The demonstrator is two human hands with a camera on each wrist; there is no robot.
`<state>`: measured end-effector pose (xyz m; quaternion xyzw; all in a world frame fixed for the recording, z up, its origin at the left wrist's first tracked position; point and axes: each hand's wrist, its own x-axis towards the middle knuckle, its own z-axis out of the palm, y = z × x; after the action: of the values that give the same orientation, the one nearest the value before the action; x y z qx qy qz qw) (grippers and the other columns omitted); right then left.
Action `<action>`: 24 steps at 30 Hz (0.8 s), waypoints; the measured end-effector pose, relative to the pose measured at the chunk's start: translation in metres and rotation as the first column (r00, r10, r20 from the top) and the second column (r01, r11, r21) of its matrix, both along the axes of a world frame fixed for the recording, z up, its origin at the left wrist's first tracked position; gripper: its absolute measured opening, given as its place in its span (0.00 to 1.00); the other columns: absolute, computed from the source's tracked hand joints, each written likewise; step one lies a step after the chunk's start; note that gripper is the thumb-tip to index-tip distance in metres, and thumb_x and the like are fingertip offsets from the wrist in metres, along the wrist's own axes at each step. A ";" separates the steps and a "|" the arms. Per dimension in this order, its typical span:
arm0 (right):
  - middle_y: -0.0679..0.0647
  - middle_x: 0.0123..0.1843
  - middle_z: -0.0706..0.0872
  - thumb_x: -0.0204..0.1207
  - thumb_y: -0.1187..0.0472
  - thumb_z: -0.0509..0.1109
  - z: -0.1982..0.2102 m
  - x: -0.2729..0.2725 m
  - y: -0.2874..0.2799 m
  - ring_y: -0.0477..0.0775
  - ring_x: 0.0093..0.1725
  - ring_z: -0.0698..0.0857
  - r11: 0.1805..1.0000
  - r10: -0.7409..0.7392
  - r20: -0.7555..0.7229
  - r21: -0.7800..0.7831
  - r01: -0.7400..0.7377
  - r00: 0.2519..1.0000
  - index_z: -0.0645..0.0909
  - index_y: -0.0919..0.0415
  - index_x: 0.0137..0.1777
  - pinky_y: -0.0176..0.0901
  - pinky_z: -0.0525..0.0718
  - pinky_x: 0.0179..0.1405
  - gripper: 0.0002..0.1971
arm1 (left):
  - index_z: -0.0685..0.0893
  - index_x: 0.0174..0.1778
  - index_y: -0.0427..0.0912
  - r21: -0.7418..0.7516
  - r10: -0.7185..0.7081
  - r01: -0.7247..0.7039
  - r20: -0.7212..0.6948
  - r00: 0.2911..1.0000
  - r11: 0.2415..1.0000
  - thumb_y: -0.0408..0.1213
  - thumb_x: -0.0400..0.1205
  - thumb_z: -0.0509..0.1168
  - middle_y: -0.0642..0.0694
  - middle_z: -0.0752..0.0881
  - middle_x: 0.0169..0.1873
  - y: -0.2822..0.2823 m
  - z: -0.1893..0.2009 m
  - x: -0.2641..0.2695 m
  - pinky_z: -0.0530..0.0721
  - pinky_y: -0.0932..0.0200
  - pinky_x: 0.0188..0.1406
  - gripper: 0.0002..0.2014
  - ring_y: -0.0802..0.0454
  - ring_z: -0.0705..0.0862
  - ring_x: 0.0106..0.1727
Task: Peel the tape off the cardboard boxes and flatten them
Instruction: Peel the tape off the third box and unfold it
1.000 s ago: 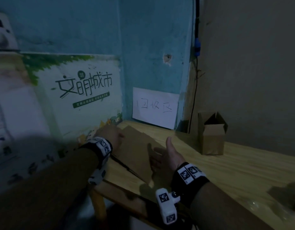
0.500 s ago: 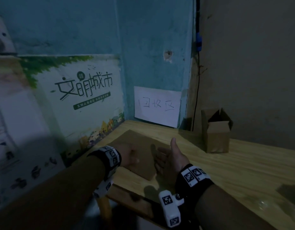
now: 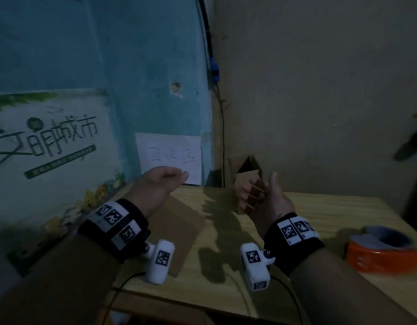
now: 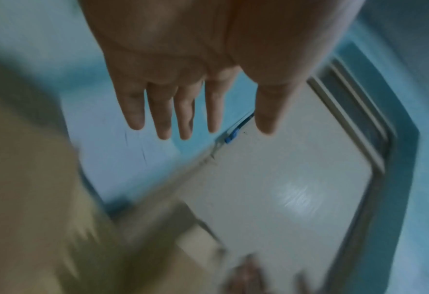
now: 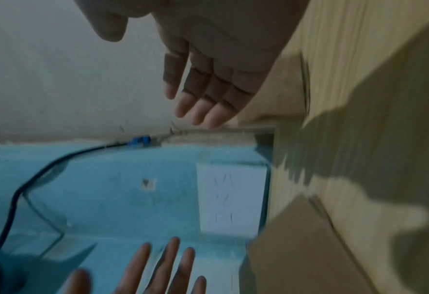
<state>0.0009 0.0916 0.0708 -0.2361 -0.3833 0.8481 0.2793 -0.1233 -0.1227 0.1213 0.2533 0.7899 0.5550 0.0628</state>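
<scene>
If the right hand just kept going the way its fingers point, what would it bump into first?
Most likely the small open cardboard box standing near the wall corner: the right hand, open and raised above the table, points at it. Depth is unclear, so the gap cannot be judged.

Both hands lift off the flattened cardboard (image 3: 179,228); the left hand (image 3: 160,181) rises at frame centre, the right hand (image 3: 261,195) nears the small box (image 3: 246,165). An orange tape roll (image 3: 383,252) enters lower right.

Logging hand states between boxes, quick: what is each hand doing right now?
Left hand: open, fingers straight, holding nothing.
Right hand: open, fingers spread, holding nothing, raised in front of the upright cardboard box.
</scene>
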 end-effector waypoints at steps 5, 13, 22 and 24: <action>0.60 0.46 0.88 0.83 0.37 0.60 -0.013 0.029 0.035 0.62 0.48 0.85 0.993 -0.111 0.031 -0.036 0.112 0.993 0.85 0.64 0.55 0.55 0.82 0.47 0.28 | 0.85 0.53 0.48 0.313 -0.090 -0.049 0.414 0.906 0.949 0.53 0.83 0.72 0.46 0.89 0.58 0.060 -0.015 0.014 0.84 0.45 0.69 0.13 0.47 0.87 0.61; 0.61 0.46 0.86 0.85 0.40 0.60 -0.035 0.059 0.059 0.63 0.46 0.84 0.987 -0.145 0.090 -0.050 0.150 0.985 0.84 0.65 0.55 0.58 0.81 0.49 0.26 | 0.80 0.70 0.50 0.097 0.026 -0.058 0.306 0.952 0.994 0.46 0.83 0.74 0.43 0.84 0.68 0.133 -0.047 0.032 0.88 0.45 0.54 0.20 0.41 0.86 0.61; 0.59 0.41 0.84 0.86 0.41 0.56 -0.037 0.082 0.071 0.61 0.41 0.82 0.981 -0.172 0.083 -0.080 0.178 0.982 0.82 0.61 0.54 0.52 0.79 0.42 0.24 | 0.73 0.81 0.50 -0.238 -0.054 0.046 -0.027 0.998 0.970 0.38 0.84 0.73 0.43 0.84 0.70 0.176 -0.044 0.022 0.84 0.52 0.62 0.28 0.40 0.84 0.68; 0.58 0.40 0.83 0.87 0.41 0.56 -0.037 0.084 0.073 0.60 0.38 0.82 0.979 -0.177 0.069 -0.093 0.183 0.982 0.81 0.61 0.53 0.51 0.78 0.41 0.23 | 0.76 0.73 0.49 -0.289 -0.020 -0.006 -0.089 0.996 0.957 0.40 0.87 0.70 0.44 0.84 0.60 0.178 -0.046 0.018 0.84 0.51 0.58 0.19 0.40 0.85 0.62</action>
<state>0.0851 0.1645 0.0342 -0.3088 -0.3262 0.8297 0.3313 -0.1051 0.0549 0.0749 0.2692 0.8635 0.4214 0.0649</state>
